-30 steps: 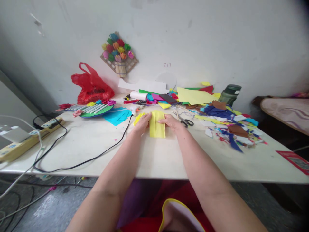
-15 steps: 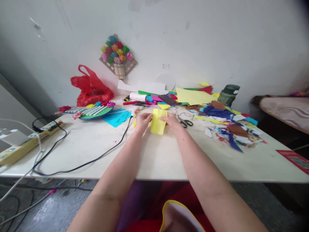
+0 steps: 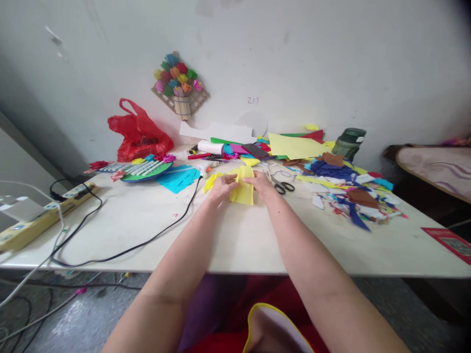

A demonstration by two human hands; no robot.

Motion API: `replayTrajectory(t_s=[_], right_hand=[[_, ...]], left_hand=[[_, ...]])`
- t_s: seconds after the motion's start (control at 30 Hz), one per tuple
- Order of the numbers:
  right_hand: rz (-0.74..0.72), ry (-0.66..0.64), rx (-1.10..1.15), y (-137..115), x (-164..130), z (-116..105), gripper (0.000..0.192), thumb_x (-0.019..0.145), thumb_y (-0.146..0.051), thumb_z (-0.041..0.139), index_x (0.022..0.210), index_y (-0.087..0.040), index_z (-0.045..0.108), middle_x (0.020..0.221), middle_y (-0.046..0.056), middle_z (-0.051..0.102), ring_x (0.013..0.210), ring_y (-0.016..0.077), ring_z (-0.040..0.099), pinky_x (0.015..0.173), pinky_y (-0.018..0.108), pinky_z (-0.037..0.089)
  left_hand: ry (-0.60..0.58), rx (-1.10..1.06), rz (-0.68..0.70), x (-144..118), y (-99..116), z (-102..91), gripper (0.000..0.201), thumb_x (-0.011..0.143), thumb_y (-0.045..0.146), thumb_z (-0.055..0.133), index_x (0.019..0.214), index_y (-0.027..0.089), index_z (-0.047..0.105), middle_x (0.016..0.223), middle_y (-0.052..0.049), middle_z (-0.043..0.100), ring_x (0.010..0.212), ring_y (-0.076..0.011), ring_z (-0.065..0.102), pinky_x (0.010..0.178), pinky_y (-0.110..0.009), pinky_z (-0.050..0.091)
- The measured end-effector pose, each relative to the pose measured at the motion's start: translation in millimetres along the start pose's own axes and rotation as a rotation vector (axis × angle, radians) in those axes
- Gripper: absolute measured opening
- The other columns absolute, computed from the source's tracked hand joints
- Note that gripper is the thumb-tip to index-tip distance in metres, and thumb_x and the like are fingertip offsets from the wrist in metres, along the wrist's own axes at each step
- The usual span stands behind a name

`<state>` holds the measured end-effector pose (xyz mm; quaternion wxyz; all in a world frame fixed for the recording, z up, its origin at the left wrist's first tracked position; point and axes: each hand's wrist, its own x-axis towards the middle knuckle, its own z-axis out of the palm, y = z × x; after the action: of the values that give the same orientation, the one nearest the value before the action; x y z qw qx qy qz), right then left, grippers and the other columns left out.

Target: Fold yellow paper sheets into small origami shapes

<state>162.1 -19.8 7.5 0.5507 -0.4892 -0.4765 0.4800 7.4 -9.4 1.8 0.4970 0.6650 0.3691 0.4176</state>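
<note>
Between my two hands is a small piece of yellow crepe paper (image 3: 243, 192), held just above the white table (image 3: 243, 240). My left hand (image 3: 223, 187) is closed on its left side, thumb pressed against the front. At the right edge, my right hand (image 3: 261, 182) pinches the same paper with the thumb across its face. The fingers behind the paper are hidden. Some crumpled yellow paper (image 3: 211, 182) lies just left of my left hand. Black-handled scissors (image 3: 284, 187) rest on the table close to my right hand.
Paper scraps (image 3: 362, 198) are heaped at the right, near a green bottle (image 3: 349, 143). A glue gun (image 3: 204, 169) with a black cord (image 3: 147, 242) lies left of centre. Blue paper (image 3: 178, 178), a red bag (image 3: 140, 135) and a power strip (image 3: 51, 215) are further left.
My left hand has shifted right and its thumb now presses on the paper's front. The yellow paper has tilted slightly. More of the crumpled yellow paper at the left shows now.
</note>
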Motion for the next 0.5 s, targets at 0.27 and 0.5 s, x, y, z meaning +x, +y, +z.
replayTrajectory(t_s=[0.27, 0.5], right_hand=[[-0.008, 0.013, -0.030, 2.5, 1.5, -2.1, 0.033, 0.053, -0.024, 0.068, 0.085, -0.014, 0.065, 0.066, 0.001, 0.066, 0.056, 0.0145, 0.058, 0.055, 0.026, 0.045], [-0.018, 0.025, 0.000, 6.1, 5.1, -2.9, 0.030, 0.053, -0.022, 0.069, 0.081, -0.015, 0.065, 0.064, 0.001, 0.067, 0.060, 0.0165, 0.061, 0.059, 0.027, 0.048]], left_hand=[[0.095, -0.072, -0.039, 5.6, -7.8, -3.7, 0.045, 0.058, 0.018, 0.049, 0.098, 0.012, 0.067, 0.079, -0.004, 0.069, 0.075, -0.0191, 0.064, 0.066, -0.027, 0.049], [0.044, -0.305, -0.115, 11.8, -20.3, -11.3, 0.039, 0.057, 0.027, 0.065, 0.094, 0.014, 0.065, 0.077, -0.005, 0.069, 0.076, -0.0205, 0.066, 0.068, -0.030, 0.051]])
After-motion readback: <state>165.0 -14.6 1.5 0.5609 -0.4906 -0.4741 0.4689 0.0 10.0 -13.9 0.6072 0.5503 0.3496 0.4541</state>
